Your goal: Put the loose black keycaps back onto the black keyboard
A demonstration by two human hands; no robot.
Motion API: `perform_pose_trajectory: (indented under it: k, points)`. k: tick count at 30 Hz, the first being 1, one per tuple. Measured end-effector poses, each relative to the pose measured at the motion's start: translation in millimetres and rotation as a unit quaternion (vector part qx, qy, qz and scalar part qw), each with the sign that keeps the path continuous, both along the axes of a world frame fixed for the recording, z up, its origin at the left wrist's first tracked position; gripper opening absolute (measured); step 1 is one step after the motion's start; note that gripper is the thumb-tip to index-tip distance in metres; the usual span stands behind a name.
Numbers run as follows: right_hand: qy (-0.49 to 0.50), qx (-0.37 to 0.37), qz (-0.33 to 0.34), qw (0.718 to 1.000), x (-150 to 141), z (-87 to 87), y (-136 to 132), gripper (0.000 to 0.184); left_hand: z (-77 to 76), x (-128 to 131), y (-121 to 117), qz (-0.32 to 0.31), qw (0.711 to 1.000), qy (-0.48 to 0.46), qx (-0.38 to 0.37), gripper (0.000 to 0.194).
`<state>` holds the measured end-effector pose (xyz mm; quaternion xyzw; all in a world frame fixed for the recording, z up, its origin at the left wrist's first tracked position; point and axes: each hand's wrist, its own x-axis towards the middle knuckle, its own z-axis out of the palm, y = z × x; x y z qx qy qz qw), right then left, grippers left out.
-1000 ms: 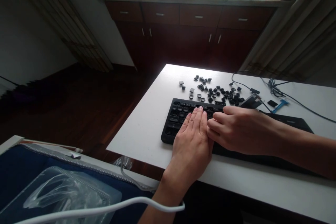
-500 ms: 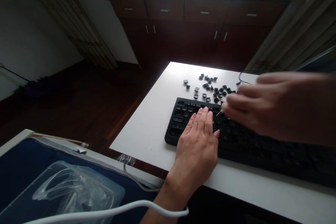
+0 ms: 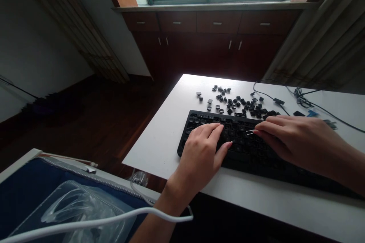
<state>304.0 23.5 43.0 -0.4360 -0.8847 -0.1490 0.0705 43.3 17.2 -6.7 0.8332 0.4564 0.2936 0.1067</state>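
A black keyboard [image 3: 242,155] lies on a white table, with some key positions looking bare of caps. My left hand [image 3: 199,152] rests over its left part, fingers bent together and thumb held apart, gripping nothing. In my right hand [image 3: 299,138] are thin metal tweezers [image 3: 250,132], whose two prongs point left over the upper keys. Whether the tips touch a key I cannot tell. Behind the keyboard several loose black keycaps [image 3: 209,101] and small black pieces [image 3: 252,106] are scattered, some close to the right hand.
Thin black cables [image 3: 303,100] and a small blue object [image 3: 312,113] lie on the white table [image 3: 154,140] at the right. A white cable [image 3: 119,229] crosses in front at lower left, above a dark blue zipped surface [image 3: 25,186] with clear plastic on it.
My right hand has moved right and down, off its blurred spot, with the tweezers. My left hand has lifted its fingers slightly and shifted left. The view has tilted up a little.
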Motion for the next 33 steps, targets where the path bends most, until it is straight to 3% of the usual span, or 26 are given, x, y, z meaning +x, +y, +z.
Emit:
perform_pose_trajectory:
  k: [5, 9, 13, 18, 22, 26, 33]
  points:
    - [0.049, -0.029, 0.032, 0.998, -12.6, -3.4, -9.5, 0.021, -1.3, 2.1, 12.7, 0.001, 1.0, -0.015, 0.012, 0.022]
    - [0.122, -0.069, 0.019, 0.99, -19.4, -4.6, -16.7, 0.021, -3.5, -1.9, 4.1, 0.008, 0.997, -0.074, 0.03, 0.02]
    - [0.232, -0.165, 0.005, 0.958, -29.0, -7.3, -28.7, 0.03, -3.8, 0.6, -15.0, -0.063, 0.984, -0.167, 0.025, 0.024]
    - [0.286, -0.247, -0.009, 0.926, -33.7, -8.3, -39.1, 0.015, -6.5, 14.8, -27.1, -0.107, 0.97, -0.209, 0.06, 0.025]
    - [0.263, -0.207, -0.046, 0.941, -11.8, -12.8, -37.1, 0.018, -3.9, 17.1, -21.8, -0.086, 0.985, -0.136, 0.06, 0.028]
    - [0.179, -0.131, -0.117, 0.968, 26.0, -19.0, -27.5, 0.03, -1.1, 7.3, -10.9, -0.016, 0.996, -0.045, 0.076, 0.031]
    - [0.084, -0.071, -0.141, 0.984, 64.7, -23.9, -15.5, 0.038, -10.5, -8.7, -7.5, 0.017, 0.997, -0.014, 0.067, 0.035]
